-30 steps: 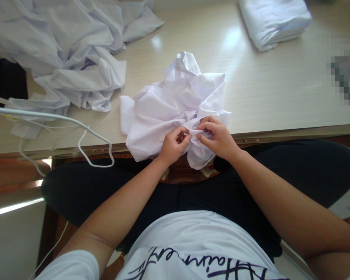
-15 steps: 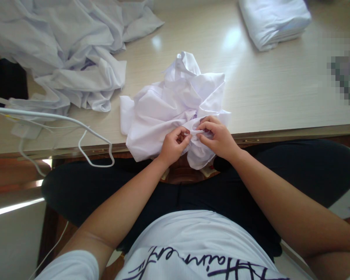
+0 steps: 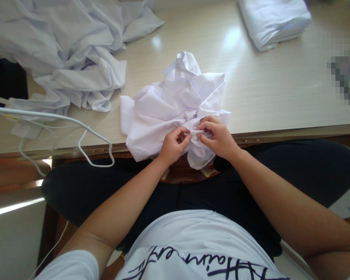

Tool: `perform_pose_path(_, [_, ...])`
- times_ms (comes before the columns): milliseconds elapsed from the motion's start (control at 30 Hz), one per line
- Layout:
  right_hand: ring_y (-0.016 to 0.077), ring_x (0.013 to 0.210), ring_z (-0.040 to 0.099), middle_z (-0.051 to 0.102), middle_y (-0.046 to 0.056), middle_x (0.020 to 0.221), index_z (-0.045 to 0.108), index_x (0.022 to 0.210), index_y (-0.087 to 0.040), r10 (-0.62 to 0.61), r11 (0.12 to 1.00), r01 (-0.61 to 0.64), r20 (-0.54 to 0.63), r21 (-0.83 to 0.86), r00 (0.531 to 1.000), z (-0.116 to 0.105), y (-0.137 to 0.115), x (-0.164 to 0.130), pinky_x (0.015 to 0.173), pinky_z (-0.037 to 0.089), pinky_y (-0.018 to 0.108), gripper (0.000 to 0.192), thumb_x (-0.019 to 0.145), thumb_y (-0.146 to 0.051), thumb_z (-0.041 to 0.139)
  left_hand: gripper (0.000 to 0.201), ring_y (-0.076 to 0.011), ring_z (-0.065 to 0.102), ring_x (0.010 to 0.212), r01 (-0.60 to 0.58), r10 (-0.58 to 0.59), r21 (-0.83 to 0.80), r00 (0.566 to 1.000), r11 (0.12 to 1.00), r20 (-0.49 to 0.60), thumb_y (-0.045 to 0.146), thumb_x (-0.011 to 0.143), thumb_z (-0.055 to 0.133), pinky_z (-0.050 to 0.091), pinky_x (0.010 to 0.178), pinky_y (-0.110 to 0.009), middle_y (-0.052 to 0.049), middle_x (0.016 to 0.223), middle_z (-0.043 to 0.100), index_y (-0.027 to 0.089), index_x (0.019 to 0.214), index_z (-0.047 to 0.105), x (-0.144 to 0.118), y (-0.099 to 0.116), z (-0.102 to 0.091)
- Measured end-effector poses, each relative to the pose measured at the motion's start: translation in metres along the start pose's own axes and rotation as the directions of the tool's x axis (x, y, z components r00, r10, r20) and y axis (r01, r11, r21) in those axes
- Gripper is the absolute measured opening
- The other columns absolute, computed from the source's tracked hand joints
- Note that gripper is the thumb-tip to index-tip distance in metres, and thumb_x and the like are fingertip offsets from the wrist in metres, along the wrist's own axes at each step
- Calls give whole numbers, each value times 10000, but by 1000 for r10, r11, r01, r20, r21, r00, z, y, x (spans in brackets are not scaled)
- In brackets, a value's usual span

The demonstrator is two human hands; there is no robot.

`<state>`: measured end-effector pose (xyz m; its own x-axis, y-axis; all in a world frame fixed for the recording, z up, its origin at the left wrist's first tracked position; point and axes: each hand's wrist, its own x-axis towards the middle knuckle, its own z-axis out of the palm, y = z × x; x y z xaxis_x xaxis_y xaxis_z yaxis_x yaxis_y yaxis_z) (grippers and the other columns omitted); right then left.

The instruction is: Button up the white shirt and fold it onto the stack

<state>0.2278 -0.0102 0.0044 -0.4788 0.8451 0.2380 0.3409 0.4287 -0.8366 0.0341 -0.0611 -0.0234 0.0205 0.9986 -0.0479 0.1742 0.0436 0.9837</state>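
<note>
Crumpled white shirt (image 3: 175, 105) at tabletop's near edge, hanging partly over it. Left hand (image 3: 172, 146) and right hand (image 3: 217, 136) both pinch one small fold of it, fingertips almost touching. Shirt not yet flat or folded. Loose white heap (image 3: 61, 50) far-left corner, folded stack (image 3: 275, 21) far-right, white cable (image 3: 84, 136) left edge.

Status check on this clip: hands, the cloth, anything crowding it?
Left hand and right hand both pinching a fold of the crumpled white cloth garment at the pale wooden table edge. Loose white fabric heap lies apart, left.
</note>
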Motion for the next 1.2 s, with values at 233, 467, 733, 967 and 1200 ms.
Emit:
perform_pose_path(233, [233,920,550,598,55,971,683,933,-240,0,1000,0,6,-4,1000,0,1,0,816,460,400,119,820,-203,667,265,-85,495,544,0,0,0,1000,1000,0,445,873,670,385,526,-203,36,653,558,192,940,627,0,0,0])
perform_pose_path(467, [228,921,552,600,56,976,680,932,-233,-9,1000,9,8,-2,1000,0,1,0,814,461,398,114,825,-199,665,270,-79,484,531,-7,7,-3,1000,1000,6,445,875,670,378,522,-200,40,642,551,188,943,628,0,0,0])
perform_pose_path(733, [234,927,558,604,58,979,674,927,-238,-17,1000,17,5,-4,1000,0,0,0,823,466,408,109,825,-200,660,272,-83,487,529,2,-2,-1,1000,1000,0,454,870,672,378,514,-203,36,641,556,193,934,629,-1,1,0])
perform_pose_path(967, [240,943,562,608,58,983,673,923,-241,-9,1000,10,9,-5,1000,0,1,0,838,472,414,118,816,-196,655,275,-82,485,521,5,-5,-13,1000,1000,0,456,866,675,372,506,-202,37,638,556,192,930,629,0,0,1])
perform_pose_path(1200, [240,939,560,602,56,976,667,916,-241,-18,1000,18,10,-6,1000,0,1,0,834,466,411,118,811,-187,657,261,-86,487,536,-3,3,-6,1000,1000,0,443,867,675,377,516,-205,35,646,554,193,926,628,0,0,1])
